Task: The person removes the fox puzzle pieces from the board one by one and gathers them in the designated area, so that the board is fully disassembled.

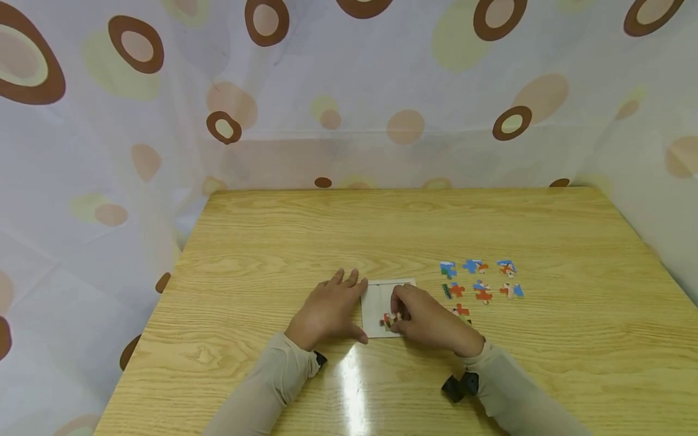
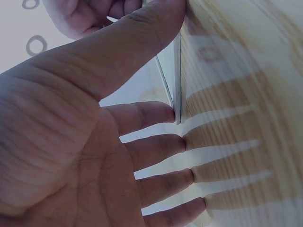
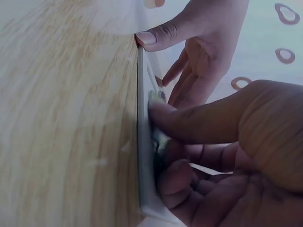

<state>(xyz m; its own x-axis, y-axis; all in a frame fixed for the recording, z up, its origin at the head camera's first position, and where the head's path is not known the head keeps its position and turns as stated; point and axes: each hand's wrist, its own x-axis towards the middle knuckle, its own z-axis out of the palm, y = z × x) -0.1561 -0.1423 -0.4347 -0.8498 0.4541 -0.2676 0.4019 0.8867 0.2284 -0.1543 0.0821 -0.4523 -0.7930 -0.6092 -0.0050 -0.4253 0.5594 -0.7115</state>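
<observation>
A pale, shallow puzzle tray (image 1: 373, 306) lies on the table between the two hands. My left hand (image 1: 329, 307) is spread along its left side, with thumb and index finger touching near the corners. The left wrist view shows the left fingers (image 2: 156, 146) straight, their tips on the tabletop. Over the tray's lower part, my right hand (image 1: 431, 321) pinches a red, brown and yellowish jigsaw piece (image 1: 388, 321) between thumb and fingers. The right wrist view has this piece (image 3: 155, 98) low against the tray, partly hidden by the fingers.
Right of the tray lie several loose jigsaw pieces (image 1: 482, 295) in rough rows; one piece (image 1: 462, 310) is partly covered by the right hand. Wood-grain table (image 1: 245, 242) surrounds them. A patterned curtain (image 1: 365, 157) hangs behind. Black wrist devices (image 1: 454, 388) sit under the sleeves.
</observation>
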